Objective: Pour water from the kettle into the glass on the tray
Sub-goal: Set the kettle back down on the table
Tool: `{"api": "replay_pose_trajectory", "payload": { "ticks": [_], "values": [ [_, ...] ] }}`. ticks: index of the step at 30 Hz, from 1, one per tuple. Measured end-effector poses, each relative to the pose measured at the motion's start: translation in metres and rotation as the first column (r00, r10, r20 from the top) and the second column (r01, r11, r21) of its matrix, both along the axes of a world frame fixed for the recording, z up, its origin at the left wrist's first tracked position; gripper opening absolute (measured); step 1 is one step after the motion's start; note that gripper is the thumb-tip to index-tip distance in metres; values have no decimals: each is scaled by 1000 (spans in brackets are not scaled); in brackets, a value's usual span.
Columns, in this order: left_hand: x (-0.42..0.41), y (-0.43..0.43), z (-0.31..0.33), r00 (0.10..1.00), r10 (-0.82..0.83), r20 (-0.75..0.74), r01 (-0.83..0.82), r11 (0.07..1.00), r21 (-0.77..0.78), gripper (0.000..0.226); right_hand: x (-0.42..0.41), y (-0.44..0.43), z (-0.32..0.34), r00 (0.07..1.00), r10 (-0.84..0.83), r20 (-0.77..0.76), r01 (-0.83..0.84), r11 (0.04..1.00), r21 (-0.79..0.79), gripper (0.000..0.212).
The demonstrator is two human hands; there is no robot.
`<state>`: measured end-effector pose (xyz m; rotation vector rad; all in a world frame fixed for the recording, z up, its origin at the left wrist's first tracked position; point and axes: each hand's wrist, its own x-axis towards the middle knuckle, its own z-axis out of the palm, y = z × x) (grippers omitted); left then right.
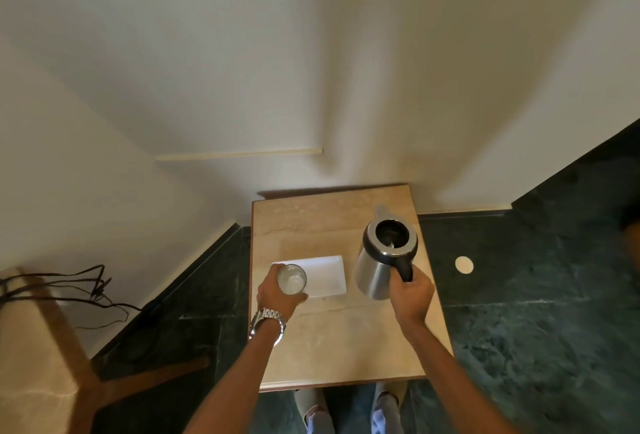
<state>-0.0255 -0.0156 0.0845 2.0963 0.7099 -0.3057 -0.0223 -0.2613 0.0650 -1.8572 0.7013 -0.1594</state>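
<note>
A steel kettle (375, 260) with a black rim and no lid stands upright on the right side of a small wooden table (339, 340). My right hand (412, 295) is wrapped around its black handle. A clear glass (292, 279) sits at the left end of a white rectangular tray (329, 277). My left hand (277, 295) grips the glass from the near side; a metal watch is on that wrist. The kettle's spout points away from me.
The table stands against a white wall on a dark green stone floor. A wooden-legged piece of furniture (52, 347) with loose black cables (86, 284) is at the left. A round white disc (464, 265) lies on the floor to the right. My feet show below the table's near edge.
</note>
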Motion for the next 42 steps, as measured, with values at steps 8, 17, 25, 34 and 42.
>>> {"api": "replay_pose_trajectory", "payload": {
  "ticks": [8, 17, 25, 34, 42],
  "values": [
    [30, 16, -102, 1000, -21, -1, 21, 999, 41, 76, 19, 19, -77, 989, -32, 147, 35, 999, -12, 24],
    [39, 12, -180, 1000, -3, -17, 3, 1000, 25, 74, 9, 31, -120, 978, -61, 200, 72, 996, -45, 22],
    [31, -6, -209, 999, 25, -24, -26, 999, -39, 76, 2, 20, -141, 981, -34, 193, 48, 996, -71, 25],
    [41, 1, -206, 998, 47, 29, -48, 999, 9, 75, -19, 26, -149, 988, -43, 150, 50, 998, -42, 23],
    [38, 11, -210, 997, 72, 24, -73, 995, 64, 80, -13, 50, -145, 992, -61, 111, 63, 998, -9, 34]
  ]
}}
